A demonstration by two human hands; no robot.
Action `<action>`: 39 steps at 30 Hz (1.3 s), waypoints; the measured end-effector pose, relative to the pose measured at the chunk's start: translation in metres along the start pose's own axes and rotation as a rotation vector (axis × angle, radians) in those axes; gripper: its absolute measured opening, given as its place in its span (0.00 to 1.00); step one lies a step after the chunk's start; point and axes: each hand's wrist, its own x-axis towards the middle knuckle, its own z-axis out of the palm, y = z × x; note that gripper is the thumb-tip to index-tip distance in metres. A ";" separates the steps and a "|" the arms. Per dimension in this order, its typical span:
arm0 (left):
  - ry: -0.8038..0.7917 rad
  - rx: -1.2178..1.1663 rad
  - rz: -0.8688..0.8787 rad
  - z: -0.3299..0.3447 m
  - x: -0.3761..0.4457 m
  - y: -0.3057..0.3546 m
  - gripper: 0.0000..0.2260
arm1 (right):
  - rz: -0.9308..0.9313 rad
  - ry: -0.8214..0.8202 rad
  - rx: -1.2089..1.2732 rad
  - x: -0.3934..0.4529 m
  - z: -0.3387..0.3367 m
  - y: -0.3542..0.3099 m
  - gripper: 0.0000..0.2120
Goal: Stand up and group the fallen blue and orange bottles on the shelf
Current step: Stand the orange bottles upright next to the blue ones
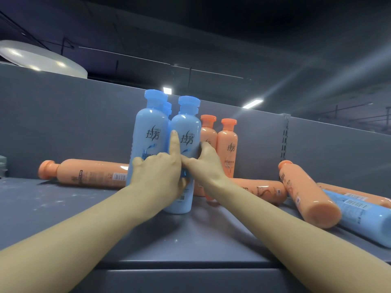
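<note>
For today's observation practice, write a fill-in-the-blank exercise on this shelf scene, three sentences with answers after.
1. Both hands, left hand and right hand, touch an upright bottle coloured ____.
2. The two standing orange bottles are on the ____ of the blue ones.
3. The orange bottle at far left is ____ on the shelf.

Answers: blue; right; lying

A shop, or the stockroom of one; a dark grey metal shelf carries many copies of the same product, blue bottles and orange bottles with one printed brand mark, and barcode labels show on the fallen ones; behind the shelf runs a grey back panel with a slotted upright of the kind retail racking uses; overhead is a dark open ceiling with strip lights and a large round lamp, as in a big store hall.
</note>
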 end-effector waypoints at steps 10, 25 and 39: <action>0.038 -0.028 -0.009 0.002 -0.001 -0.001 0.42 | -0.023 -0.029 -0.026 -0.005 -0.002 0.001 0.20; -0.020 -0.298 -0.078 -0.010 -0.005 -0.006 0.38 | 0.023 -0.140 -0.346 -0.043 -0.055 -0.004 0.24; -0.105 -0.396 0.131 -0.034 -0.007 0.067 0.22 | 0.093 0.229 -0.785 -0.048 -0.165 0.013 0.18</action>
